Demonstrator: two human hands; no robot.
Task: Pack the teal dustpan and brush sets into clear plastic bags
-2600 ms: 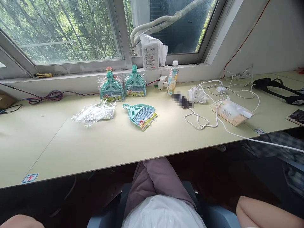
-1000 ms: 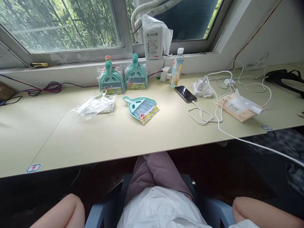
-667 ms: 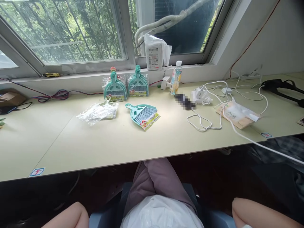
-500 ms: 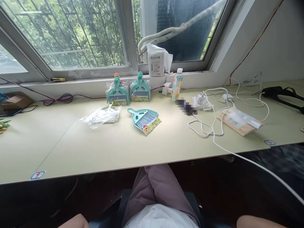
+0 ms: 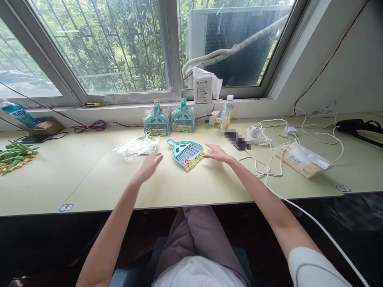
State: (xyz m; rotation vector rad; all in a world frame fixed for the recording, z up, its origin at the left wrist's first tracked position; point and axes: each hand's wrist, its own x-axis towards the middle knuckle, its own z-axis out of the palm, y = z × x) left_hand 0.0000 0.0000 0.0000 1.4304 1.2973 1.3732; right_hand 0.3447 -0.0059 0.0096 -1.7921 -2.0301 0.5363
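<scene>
A teal dustpan-and-brush set [image 5: 186, 153] lies flat on the table, its handle toward the back left and a yellow-green label card at its lower right. On its right, my right hand [image 5: 218, 153] is open, fingers apart; the thumb side is at the card's edge, and whether it touches I cannot tell. My left hand [image 5: 149, 167] hovers to the left of the set with fingers stretched out and nothing in them. Just beyond that hand is a pile of clear plastic bags [image 5: 134, 147]. Behind stand two stacks of bagged dustpan sets, a left stack [image 5: 156, 120] and a right stack [image 5: 183, 117].
A drink bottle [image 5: 226, 113], a pixelated phone-like object [image 5: 237, 140] and white cables [image 5: 271, 159] lie to the right, with a tissue pack [image 5: 302, 159] beyond. At the far left are green plant pieces [image 5: 18, 155] and a cardboard box [image 5: 44, 125]. A window runs behind.
Both my hands have come up from the lap area and reached over the table, one on each side of the dustpan set. The camera view has shifted a little to the left.
</scene>
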